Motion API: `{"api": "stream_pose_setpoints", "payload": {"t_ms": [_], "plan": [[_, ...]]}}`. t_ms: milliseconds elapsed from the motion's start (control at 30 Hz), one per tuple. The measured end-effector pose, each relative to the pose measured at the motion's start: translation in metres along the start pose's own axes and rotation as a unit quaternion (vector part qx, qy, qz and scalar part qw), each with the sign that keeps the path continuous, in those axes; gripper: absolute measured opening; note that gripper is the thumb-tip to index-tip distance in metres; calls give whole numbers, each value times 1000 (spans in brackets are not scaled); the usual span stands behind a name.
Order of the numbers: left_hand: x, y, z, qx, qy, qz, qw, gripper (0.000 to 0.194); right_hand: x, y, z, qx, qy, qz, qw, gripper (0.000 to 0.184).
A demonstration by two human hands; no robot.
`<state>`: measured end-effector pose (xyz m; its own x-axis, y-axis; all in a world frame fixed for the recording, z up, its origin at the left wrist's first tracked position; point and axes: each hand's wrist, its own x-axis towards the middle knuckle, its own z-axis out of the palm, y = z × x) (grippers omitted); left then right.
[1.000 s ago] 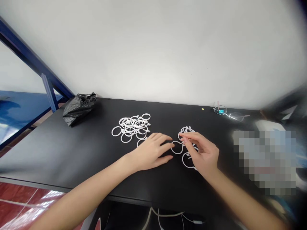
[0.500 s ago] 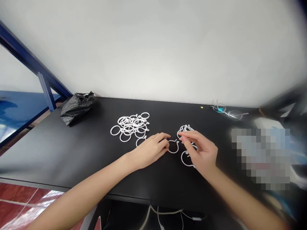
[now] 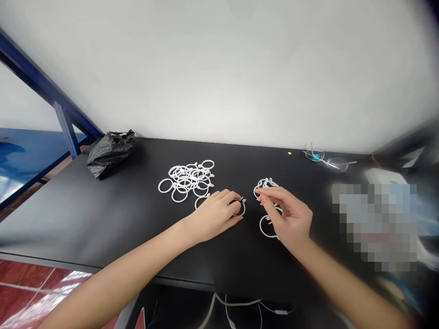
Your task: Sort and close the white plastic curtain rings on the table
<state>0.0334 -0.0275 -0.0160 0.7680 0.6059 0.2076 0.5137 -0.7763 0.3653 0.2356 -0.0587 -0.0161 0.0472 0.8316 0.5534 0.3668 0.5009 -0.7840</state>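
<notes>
My left hand [image 3: 221,212] rests low over the black table, its curled fingers and thumb on a thin white ring [image 3: 244,209] with a small clasp at its top right. Part of that ring is hidden beneath the fingers. Just to the left lies a loose pile of similar white rings [image 3: 185,183]. My right hand [image 3: 288,212] hovers over the right side with thumb and index fingertip pinched together. Whatever might be between those tips is too small to make out. Behind and under this hand lie several more white rings [image 3: 262,226], partly covered by it.
A crumpled black plastic bag [image 3: 111,153] sits at the table's back left. Eyeglasses [image 3: 314,155] lie near the wall at the back right, with a small yellow bit [image 3: 289,153] beside them. A blurred, pixelated item [image 3: 377,228] occupies the right side. Cables [image 3: 236,303] hang below the front edge.
The ring under my left fingers has slid left, toward the palm, and the fingers now lie over more of it. My right hand has hardly moved.
</notes>
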Motion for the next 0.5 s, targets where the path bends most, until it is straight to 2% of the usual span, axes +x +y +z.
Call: {"api": "stream_pose_setpoints", "payload": {"t_ms": [133, 233, 333, 500], "plan": [[-1, -2, -6, -113, 38, -27, 993, 10, 1, 0, 0, 2, -4, -1, 1000, 22], [-1, 1, -11, -231, 92, -58, 967, 7, 1, 2, 0, -2, -13, 21, 1000, 18], [0, 5, -16, -348, 108, -70, 929, 5, 1, 3, 1, 15, -34, 58, 998, 24], [2, 6, -20, -532, 95, -63, 839, 24, 1, 2, 1, 73, -74, 78, 992, 18]]}}
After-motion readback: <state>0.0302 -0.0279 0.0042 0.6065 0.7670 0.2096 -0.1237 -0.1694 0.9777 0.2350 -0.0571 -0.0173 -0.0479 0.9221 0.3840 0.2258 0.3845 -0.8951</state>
